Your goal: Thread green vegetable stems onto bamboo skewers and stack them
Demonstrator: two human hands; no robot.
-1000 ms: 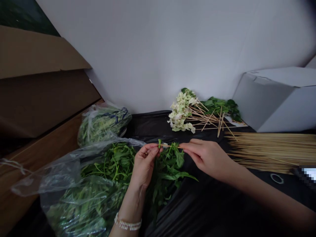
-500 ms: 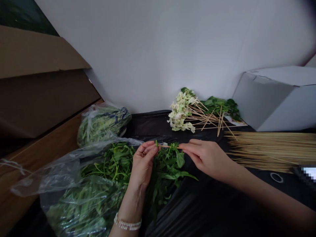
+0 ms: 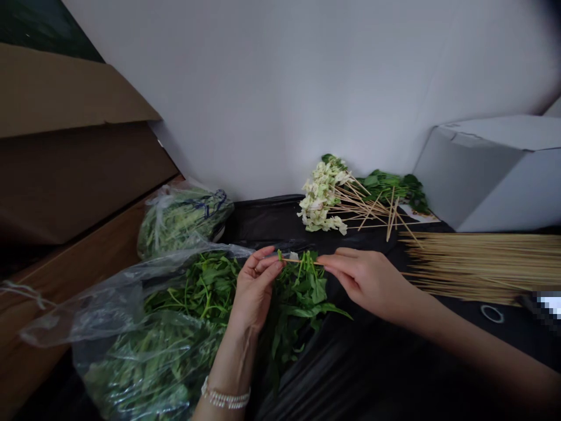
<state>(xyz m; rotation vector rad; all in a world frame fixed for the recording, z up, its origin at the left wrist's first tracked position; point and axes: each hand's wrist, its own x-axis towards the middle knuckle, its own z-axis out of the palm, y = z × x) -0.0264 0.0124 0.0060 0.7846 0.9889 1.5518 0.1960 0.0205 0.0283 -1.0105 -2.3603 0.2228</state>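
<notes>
In my right hand (image 3: 357, 272), thumb and fingers are pinched round a thin wooden skewer (image 3: 291, 261), held roughly level. Several green stems of leafy greens (image 3: 307, 266) are threaded on it near those fingers, their leaves hanging below. At the skewer's left end my left hand (image 3: 256, 283) pinches a short green stem (image 3: 279, 255) between thumb and finger. Whether the point has gone through that stem, I cannot tell. Beneath and to the left, loose leafy greens (image 3: 210, 286) spill from an open clear plastic bag (image 3: 127, 321).
At the back lie finished skewers of pale cabbage-like leaves (image 3: 322, 196) and skewers of dark greens (image 3: 385, 184). Bare skewers (image 3: 482, 263) are heaped at right, before a white box (image 3: 495, 175). A second bag of greens (image 3: 184, 222) and a cardboard box (image 3: 79, 169) stand left.
Both hands stay almost in place. The greens threaded on the skewer have turned a little, so more stems show beside my right fingers.
</notes>
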